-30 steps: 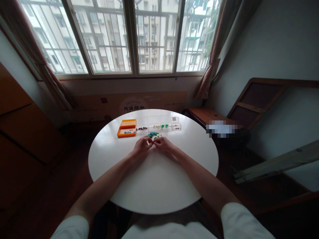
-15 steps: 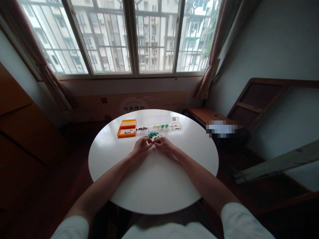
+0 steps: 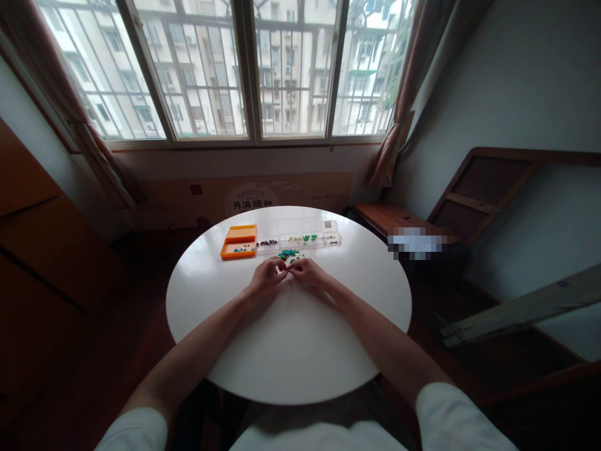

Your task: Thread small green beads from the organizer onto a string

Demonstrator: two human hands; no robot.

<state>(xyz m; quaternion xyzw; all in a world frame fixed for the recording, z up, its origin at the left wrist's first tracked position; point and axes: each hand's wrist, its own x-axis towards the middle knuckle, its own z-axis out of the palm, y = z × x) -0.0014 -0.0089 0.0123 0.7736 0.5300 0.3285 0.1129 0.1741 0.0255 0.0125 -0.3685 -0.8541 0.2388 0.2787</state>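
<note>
My left hand [image 3: 268, 273] and my right hand [image 3: 307, 272] meet fingertip to fingertip over the white round table [image 3: 291, 351]. Both are closed in a pinch; whatever sits between the fingertips is too small to name. Just beyond them lies a loose pile of small blue, green and dark pieces [image 3: 288, 254]. Behind the pile, an orange box [image 3: 238, 255] with its lid raised holds several small blue pieces. Beside it runs a row of clear plastic boxes [image 3: 291, 244] with dark, pale and green pieces in separate compartments.
A small clear box [image 3: 332, 240] with a few tiny pieces ends the row on the right. A low wooden bench [image 3: 399, 219] stands beyond the table at right. A large printed cardboard panel [image 3: 300, 188] leans below the window.
</note>
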